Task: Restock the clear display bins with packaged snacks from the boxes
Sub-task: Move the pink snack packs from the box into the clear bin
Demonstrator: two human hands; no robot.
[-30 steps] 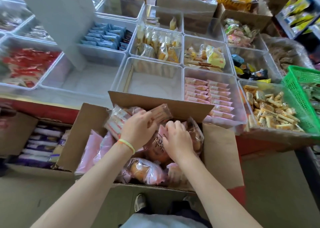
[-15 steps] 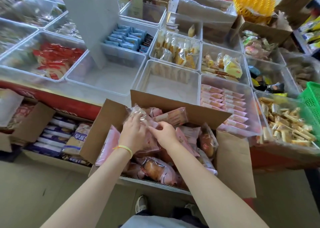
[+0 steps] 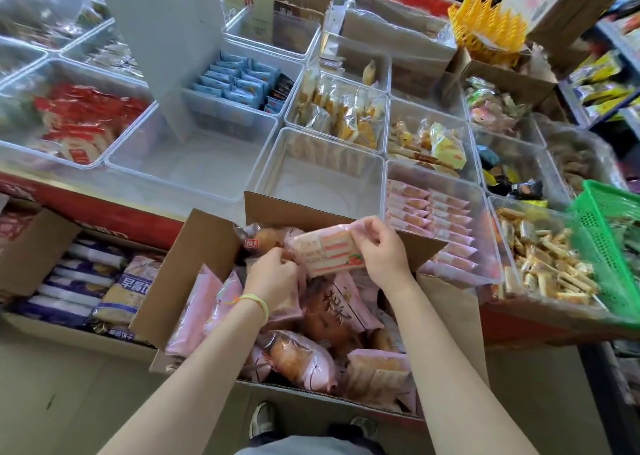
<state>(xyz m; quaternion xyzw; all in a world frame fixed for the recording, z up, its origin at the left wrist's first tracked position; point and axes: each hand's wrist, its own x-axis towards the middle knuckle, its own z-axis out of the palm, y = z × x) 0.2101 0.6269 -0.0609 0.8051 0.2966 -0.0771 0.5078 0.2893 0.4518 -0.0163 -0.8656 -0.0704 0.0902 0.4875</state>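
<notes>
An open cardboard box [image 3: 207,267] full of pink-wrapped snack packs stands in front of me below the counter. My right hand [image 3: 384,250] pinches the right end of a pink pack of layered cake slices [image 3: 325,252], lifted over the box's far flap. My left hand [image 3: 273,274] grips the same pack's left end together with other wrappers. Just beyond the flap sits an empty clear bin [image 3: 322,174]. To its right, a clear bin [image 3: 485,246] holds rows of similar pink packs.
Another empty clear bin [image 3: 194,163] lies to the left, under a leaning grey board [image 3: 166,39]. More bins hold red, blue and yellow snacks. A green basket [image 3: 609,246] sits at right. A second box [image 3: 34,246] of packs stands left on the floor.
Both hands came up out of the box with the pink cake pack between them. The right hand shifted right to the pack's far end. The camera tilted up slightly.
</notes>
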